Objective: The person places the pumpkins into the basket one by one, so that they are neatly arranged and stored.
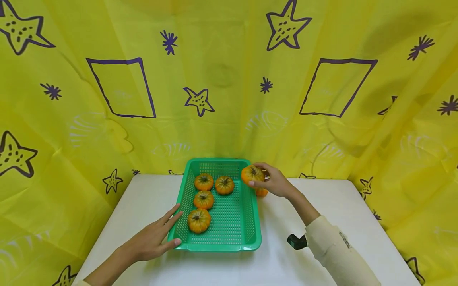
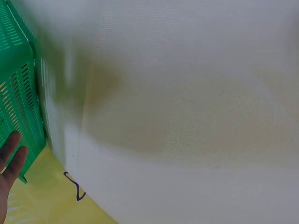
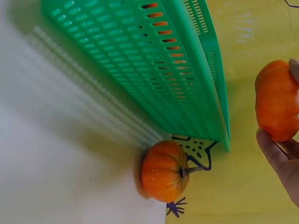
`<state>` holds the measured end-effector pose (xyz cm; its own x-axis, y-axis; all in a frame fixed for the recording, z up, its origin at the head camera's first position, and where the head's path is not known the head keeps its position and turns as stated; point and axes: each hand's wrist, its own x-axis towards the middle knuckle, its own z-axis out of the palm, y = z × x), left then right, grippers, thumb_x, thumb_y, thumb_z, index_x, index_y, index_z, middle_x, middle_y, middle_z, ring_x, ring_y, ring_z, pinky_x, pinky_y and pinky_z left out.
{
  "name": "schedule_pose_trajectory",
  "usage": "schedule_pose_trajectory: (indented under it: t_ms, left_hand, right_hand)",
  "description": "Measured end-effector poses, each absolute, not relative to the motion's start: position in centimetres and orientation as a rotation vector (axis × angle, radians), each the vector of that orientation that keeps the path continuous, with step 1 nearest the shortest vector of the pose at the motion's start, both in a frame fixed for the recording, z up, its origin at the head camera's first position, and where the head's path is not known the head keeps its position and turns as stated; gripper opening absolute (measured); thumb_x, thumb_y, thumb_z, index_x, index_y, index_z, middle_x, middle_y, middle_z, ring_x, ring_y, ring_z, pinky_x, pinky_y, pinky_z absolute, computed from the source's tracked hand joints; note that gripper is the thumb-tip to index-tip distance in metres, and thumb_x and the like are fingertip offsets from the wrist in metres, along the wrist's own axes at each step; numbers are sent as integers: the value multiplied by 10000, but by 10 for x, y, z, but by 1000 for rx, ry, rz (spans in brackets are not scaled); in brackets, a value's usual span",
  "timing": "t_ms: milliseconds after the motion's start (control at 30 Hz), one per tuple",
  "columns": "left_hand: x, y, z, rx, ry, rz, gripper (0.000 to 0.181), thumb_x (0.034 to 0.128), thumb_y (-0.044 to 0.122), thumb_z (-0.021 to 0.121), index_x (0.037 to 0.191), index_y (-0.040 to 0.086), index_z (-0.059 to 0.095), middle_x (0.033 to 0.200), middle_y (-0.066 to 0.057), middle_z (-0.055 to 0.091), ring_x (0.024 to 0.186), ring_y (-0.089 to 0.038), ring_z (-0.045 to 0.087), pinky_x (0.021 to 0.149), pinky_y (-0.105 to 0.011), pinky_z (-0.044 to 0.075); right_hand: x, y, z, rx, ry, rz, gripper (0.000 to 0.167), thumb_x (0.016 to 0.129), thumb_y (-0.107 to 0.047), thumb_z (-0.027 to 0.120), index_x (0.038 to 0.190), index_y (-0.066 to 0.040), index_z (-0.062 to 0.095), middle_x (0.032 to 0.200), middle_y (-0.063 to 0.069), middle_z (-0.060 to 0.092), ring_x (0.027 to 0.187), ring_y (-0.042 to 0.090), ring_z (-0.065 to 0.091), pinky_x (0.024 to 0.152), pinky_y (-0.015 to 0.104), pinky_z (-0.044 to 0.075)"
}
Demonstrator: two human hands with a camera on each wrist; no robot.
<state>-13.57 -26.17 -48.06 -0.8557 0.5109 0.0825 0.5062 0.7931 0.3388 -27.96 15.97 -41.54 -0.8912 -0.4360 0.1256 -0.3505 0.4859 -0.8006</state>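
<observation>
A green basket (image 1: 214, 248) stands on the white table with several small orange pumpkins (image 1: 199, 221) inside, mostly along its left side. My left hand (image 1: 152, 238) rests with spread fingers on the basket's left rim; its fingers (image 2: 15, 161) show beside the slotted wall in the left wrist view. My right hand (image 1: 273, 180) grips a pumpkin (image 1: 252, 175) over the basket's right rim near the back corner. In the right wrist view that held pumpkin (image 3: 278, 100) is above the table. Another pumpkin (image 3: 164, 171) sits on the table outside the basket's right wall, partly hidden in the head view.
Yellow curtains (image 1: 222, 79) with drawn stars and fish enclose the back and both sides of the white table (image 1: 286, 246). A small dark object (image 1: 297, 241) shows beside the right sleeve.
</observation>
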Motion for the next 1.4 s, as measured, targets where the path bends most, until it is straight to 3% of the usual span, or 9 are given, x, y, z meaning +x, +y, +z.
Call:
schedule_pose_trajectory:
  t_ms: [233, 467, 867, 1233, 1400]
  left_hand:
    - [-136, -262, -481, 842, 2961, 556, 745, 983, 446, 600, 1576, 89, 326, 1683, -76, 187, 1366, -357, 507, 996, -543, 502]
    - [-136, -262, -481, 845, 2960, 555, 747, 984, 450, 598, 1577, 89, 322, 1684, -77, 180, 1368, -356, 505, 999, -540, 501]
    - [-136, -262, -482, 839, 2965, 559, 742, 985, 451, 596, 1575, 90, 326, 1685, -71, 176, 1361, -360, 511, 995, -546, 501]
    - [-135, -261, -483, 863, 2982, 561, 731, 988, 430, 601, 1571, 82, 332, 1680, -88, 189, 1357, -368, 512, 989, -545, 505]
    - [-135, -261, -483, 858, 2977, 566, 732, 990, 430, 597, 1574, 81, 325, 1681, -89, 184, 1351, -383, 514, 985, -555, 504]
  right_hand:
    - [-278, 146, -417, -693, 2591, -1358, 704, 892, -313, 772, 1480, -79, 463, 1405, 196, 550, 1241, 394, 556, 940, 462, 536]
    - [-277, 133, -421, -717, 2545, -1347, 720, 890, -312, 771, 1487, -64, 455, 1306, 195, 596, 1094, 305, 618, 860, 386, 543]
    - [-281, 110, -431, -700, 2593, -1240, 687, 886, -346, 765, 1469, -109, 489, 1379, 142, 566, 1179, 319, 564, 952, 473, 500]
    - [-279, 93, -444, -670, 2523, -1233, 744, 879, -324, 774, 1499, -71, 451, 1521, 177, 457, 1354, 363, 476, 1083, 543, 425]
    - [-279, 88, -446, -676, 2528, -1205, 763, 873, -322, 780, 1488, -15, 450, 1477, 198, 495, 1302, 355, 519, 1051, 519, 459]
